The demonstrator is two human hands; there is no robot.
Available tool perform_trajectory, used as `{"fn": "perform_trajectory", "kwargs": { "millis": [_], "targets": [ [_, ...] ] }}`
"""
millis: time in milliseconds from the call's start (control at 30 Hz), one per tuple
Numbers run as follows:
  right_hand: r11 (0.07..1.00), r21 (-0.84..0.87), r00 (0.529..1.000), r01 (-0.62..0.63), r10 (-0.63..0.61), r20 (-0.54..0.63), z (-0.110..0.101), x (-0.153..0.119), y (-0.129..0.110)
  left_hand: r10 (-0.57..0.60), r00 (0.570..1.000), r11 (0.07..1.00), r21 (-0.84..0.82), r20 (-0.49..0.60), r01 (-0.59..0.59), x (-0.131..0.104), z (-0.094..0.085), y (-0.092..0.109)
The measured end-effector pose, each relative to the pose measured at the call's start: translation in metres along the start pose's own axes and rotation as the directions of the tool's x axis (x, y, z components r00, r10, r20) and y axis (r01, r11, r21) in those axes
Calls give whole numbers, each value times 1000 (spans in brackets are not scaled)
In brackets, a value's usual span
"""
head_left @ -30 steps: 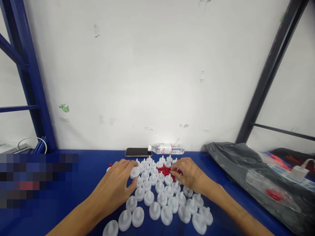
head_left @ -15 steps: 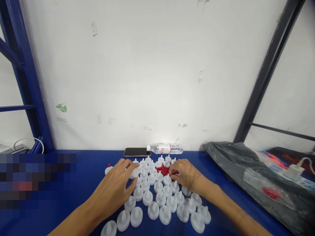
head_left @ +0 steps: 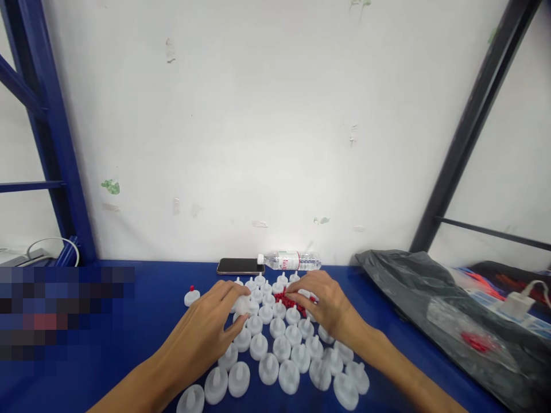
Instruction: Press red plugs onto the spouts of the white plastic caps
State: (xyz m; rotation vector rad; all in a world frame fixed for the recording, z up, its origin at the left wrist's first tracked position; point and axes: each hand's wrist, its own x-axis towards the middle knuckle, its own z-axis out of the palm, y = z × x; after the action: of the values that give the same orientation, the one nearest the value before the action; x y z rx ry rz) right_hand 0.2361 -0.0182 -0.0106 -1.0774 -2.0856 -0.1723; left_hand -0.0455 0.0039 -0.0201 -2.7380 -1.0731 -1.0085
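Many round white caps with upright nozzles (head_left: 289,376) stand spread over the blue table (head_left: 142,321). Between the thumb and fingers of my left hand (head_left: 215,315) is one white cap (head_left: 242,305), held at the left side of the group. My right hand (head_left: 325,301) reaches over a pile of small red tips (head_left: 286,299), its thumb and index finger pinched together at the pile; whatever lies between them is too small to make out. Left of my left hand, a white cap with a red tip on it (head_left: 191,296) stands apart.
A black phone (head_left: 240,265) and a clear plastic bottle (head_left: 290,260) lie by the wall. At the right are a dark plastic sheet (head_left: 400,287), a clear bag with red pieces (head_left: 477,341) and a white plug (head_left: 516,304). Metal posts rise on both sides.
My right hand has shifted left across the red pile, its fingertips now pinched there. My left hand has turned the white cap and moved it slightly right.
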Motion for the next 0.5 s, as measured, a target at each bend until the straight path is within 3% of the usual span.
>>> {"fn": "perform_trajectory", "kwargs": {
  "millis": [233,500],
  "targets": [
    [984,128,991,121,-113,-68,1,1,-42,106,994,994,11,-7,-106,-1,-5,15],
    [975,151,978,163,-140,-154,3,-2,-49,168,985,985,-18,-30,-169,-3,-4,23]
  ]
}}
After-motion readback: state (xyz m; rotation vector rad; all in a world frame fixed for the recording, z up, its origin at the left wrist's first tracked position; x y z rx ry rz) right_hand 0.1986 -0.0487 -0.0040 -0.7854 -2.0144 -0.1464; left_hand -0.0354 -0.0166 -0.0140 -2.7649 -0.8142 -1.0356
